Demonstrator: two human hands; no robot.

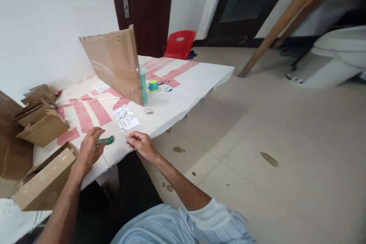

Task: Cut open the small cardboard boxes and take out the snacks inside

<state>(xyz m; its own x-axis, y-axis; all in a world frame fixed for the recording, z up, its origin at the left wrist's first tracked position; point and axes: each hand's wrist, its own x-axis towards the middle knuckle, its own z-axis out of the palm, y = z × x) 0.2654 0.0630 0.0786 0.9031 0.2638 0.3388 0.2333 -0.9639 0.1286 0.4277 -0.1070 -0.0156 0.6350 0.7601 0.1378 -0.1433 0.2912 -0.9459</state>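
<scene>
My left hand (92, 145) hovers at the table's near edge, thumb and fingers curved and apart. Right beside its fingertips lies a green tool (107, 140), perhaps a cutter; its left end is hidden behind the hand. My right hand (142, 145) is closed in a pinch near the edge of the table (168, 110). Whatever its fingertips hold is too small and faint to name. Just beyond both hands is a white sheet with small drawings (130, 122). A small brownish scrap (148, 111) rests to the right of the sheet.
A cardboard panel (114, 65) stands upright on the table, by a green-tinted bottle (143, 85) and a teal tape roll (153, 86). Cardboard boxes (42, 129) crowd the left, one open box (48, 179) beside my left forearm. A red chair (180, 47) stands behind.
</scene>
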